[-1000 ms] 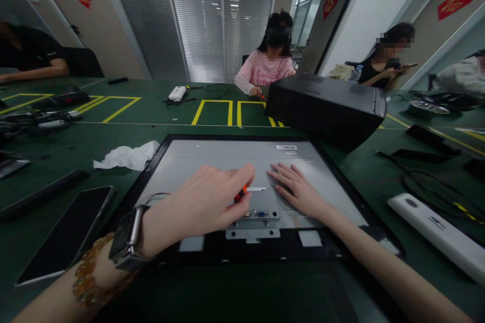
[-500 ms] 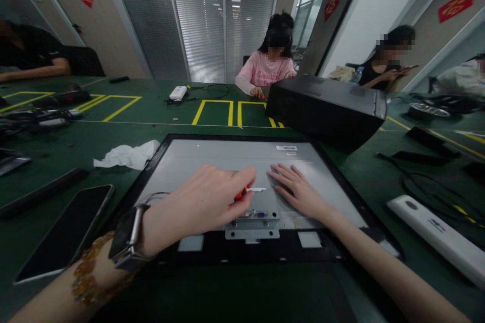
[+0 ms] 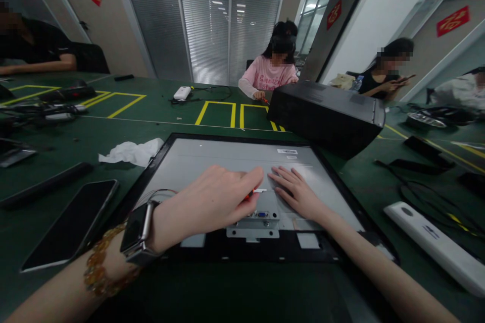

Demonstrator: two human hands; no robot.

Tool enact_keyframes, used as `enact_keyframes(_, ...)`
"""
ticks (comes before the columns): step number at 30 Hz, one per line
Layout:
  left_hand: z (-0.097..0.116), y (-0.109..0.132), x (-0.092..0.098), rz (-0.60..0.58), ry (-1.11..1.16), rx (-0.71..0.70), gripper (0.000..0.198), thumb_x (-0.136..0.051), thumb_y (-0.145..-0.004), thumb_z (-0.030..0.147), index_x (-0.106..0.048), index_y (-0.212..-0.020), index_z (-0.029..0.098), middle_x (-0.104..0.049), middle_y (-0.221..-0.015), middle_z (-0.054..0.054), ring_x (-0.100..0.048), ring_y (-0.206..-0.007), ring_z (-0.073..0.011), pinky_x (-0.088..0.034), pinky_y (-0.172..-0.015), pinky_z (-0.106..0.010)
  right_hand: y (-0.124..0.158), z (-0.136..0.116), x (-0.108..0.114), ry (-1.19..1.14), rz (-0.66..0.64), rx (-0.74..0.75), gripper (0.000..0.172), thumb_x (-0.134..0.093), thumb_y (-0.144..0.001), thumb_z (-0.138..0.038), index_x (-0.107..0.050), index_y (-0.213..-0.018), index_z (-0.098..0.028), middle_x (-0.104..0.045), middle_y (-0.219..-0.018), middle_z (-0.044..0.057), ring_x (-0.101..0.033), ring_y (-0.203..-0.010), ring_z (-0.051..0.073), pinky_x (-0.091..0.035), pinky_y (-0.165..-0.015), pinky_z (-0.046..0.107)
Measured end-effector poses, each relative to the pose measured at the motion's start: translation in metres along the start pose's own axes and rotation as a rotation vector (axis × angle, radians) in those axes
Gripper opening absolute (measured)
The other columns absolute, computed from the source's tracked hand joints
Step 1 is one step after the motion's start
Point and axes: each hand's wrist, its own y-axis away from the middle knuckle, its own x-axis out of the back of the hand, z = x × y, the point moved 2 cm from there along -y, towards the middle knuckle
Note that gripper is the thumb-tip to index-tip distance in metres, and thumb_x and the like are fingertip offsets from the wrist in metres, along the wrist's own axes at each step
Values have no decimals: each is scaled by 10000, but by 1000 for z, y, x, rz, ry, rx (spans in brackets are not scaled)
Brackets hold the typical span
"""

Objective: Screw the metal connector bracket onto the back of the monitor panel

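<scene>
My left hand [image 3: 214,197], with a watch on its wrist, is closed round an orange-handled screwdriver [image 3: 250,194]. The tool's short pale shaft points right, just above a metal box [image 3: 268,204] with a blue video port; its tip touching anything is not clear. Under both hands lies a flat display panel [image 3: 227,150], grey back up, in a black frame. My right hand [image 3: 297,192] rests flat on the panel, fingers spread, right of the metal box. Thin wires [image 3: 161,193] run out beside my left wrist. Part of the box is hidden behind my left hand.
A phone [image 3: 71,224], a black bar [image 3: 47,185] and crumpled tissue [image 3: 131,151] lie left. Right are a white elongated device [image 3: 432,242] and cables [image 3: 428,192]. A large black casing [image 3: 326,118] stands beyond the panel, before a person in pink [image 3: 269,75].
The view has shifted slightly. My left hand stays closed on the screwdriver, its shaft turned a little; my right hand stays flat on the panel.
</scene>
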Motion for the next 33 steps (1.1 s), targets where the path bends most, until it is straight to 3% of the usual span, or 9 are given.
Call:
enact_keyframes(19,-2,-4,6,-70,9,63,83,-417,-923,263,-447,-951,190,-571,-637,30,-471,-478,-143,-183,-476,-280,-2,0,4,25,-35,-23,443,-376,-973,-360,-427,-1405,-278,-416,-1485,53,-329,-1386,245,-242,-1122,546)
enact_keyframes(28,-4,-1,15,-126,2,102,126,-329,-927,230,-446,-922,185,-561,-741,-2,-447,-510,-143,-228,-505,-299,-1,3,6,17,-27,-26,437,-369,-974,-363,-428,-1400,-284,-425,-1479,57,-354,-1371,248,-241,-1117,556)
enact_keyframes(33,6,-3,22,-150,1,75,122,-337,-921,206,-456,-932,177,-553,-784,-10,-448,-510,-138,-232,-493,-296,0,3,11,15,-17,-11,439,-372,-972,-361,-428,-1401,-282,-441,-1468,59,-362,-1368,246,-246,-1116,554)
